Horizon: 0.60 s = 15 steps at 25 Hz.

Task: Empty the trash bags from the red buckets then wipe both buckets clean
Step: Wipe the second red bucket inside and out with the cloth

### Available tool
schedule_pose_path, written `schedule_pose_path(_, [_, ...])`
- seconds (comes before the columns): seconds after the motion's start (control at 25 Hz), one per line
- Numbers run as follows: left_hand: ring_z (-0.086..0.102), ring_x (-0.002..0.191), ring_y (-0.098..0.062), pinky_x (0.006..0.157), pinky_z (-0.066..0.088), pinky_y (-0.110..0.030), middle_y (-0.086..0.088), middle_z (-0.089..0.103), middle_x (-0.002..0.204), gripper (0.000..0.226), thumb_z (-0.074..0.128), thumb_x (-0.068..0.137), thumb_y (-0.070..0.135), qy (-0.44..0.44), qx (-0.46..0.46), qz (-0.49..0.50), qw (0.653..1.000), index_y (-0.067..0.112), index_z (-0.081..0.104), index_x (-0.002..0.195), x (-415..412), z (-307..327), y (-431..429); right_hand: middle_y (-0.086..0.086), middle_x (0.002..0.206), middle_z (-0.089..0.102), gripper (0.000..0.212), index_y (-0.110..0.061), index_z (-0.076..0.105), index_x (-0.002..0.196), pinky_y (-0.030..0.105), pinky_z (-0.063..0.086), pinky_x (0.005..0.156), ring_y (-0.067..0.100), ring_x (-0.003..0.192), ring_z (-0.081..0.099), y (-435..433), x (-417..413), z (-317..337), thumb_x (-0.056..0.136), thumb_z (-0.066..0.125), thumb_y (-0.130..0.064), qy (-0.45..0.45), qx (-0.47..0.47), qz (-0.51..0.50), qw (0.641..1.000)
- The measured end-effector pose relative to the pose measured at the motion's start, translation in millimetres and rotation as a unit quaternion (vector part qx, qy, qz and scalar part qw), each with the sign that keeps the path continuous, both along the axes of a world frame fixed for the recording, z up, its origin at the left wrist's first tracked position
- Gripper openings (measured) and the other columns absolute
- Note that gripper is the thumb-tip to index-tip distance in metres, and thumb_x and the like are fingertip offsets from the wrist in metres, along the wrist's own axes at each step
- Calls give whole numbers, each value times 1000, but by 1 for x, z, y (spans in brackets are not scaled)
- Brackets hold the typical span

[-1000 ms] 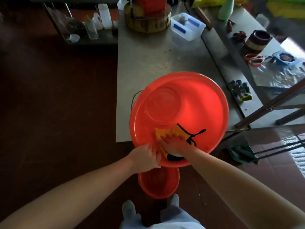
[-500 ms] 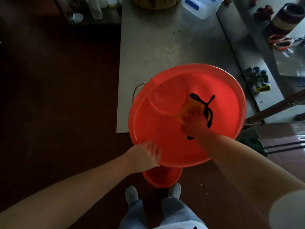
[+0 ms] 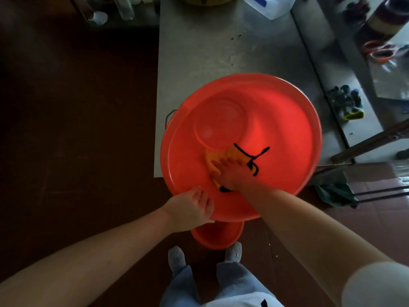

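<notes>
Head view: your right fingers (image 3: 220, 163) lie spread and fairly straight, pressing a yellow cloth (image 3: 212, 156) with black trim against the inner wall of the large bucket (image 3: 278, 111), just below its round base. Your right hand (image 3: 231, 175) sits deep inside, with the forearm crossing the near rim. Your left fingers (image 3: 204, 201) curl over that near rim, and the left hand (image 3: 190, 207) grips the large bucket at its lower left edge. The bucket is tipped with its mouth towards you and overhangs the near edge of the steel table (image 3: 210, 52). A small bucket (image 3: 218, 235) stands on the floor beneath it, just in front of your shoes. Gloves (image 3: 346, 103) lie on the shelf to the right.
</notes>
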<state>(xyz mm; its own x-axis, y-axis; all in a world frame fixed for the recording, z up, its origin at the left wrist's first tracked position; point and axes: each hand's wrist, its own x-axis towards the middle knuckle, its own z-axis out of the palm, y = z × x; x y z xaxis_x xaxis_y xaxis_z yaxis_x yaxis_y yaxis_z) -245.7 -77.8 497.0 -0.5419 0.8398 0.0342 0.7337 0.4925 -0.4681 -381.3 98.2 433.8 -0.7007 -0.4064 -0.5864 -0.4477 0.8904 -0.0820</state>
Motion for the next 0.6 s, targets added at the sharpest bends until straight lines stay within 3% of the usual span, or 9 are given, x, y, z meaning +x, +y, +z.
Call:
schedule_pose_path(0.12, [73,89,-30,87,57,-38,-17,75,99,65,37,99,62,-16,-13,-3,1000,7,70,110,0,2,-2,7,164,27,64,-34,33,155,53,7,121,32,151,18,40,-27,10,99,25,-64,99,123,56,986])
schedule_pose_path(0.24, [73,86,-28,85,57,-36,-15,75,96,66,33,99,62,-6,-20,-28,999,8,70,109,-5,8,-2,8,161,32,63,-32,40,152,53,2,122,32,150,21,49,-27,16,99,28,-63,110,163,52,979])
schedule_pose_path(0.32, [73,84,-27,84,57,-35,-13,75,94,66,30,100,61,-1,-21,-40,999,9,70,107,-10,11,2,8,160,32,66,-31,37,153,55,6,120,34,148,23,29,-9,15,98,26,-66,60,118,20,991])
schedule_pose_path(0.44, [72,88,-29,83,57,-36,-16,74,102,68,21,103,56,-35,-35,-53,997,7,67,112,-12,14,2,4,168,11,72,-33,13,161,57,6,119,34,153,10,-12,12,15,98,18,-69,-71,13,-78,994])
schedule_pose_path(0.6, [72,87,-26,82,58,-34,-14,75,101,66,30,101,60,-32,-20,-35,999,9,71,109,-8,13,0,-1,169,9,69,-35,9,160,54,9,120,29,154,10,-10,22,20,100,17,-68,-73,-17,-50,996])
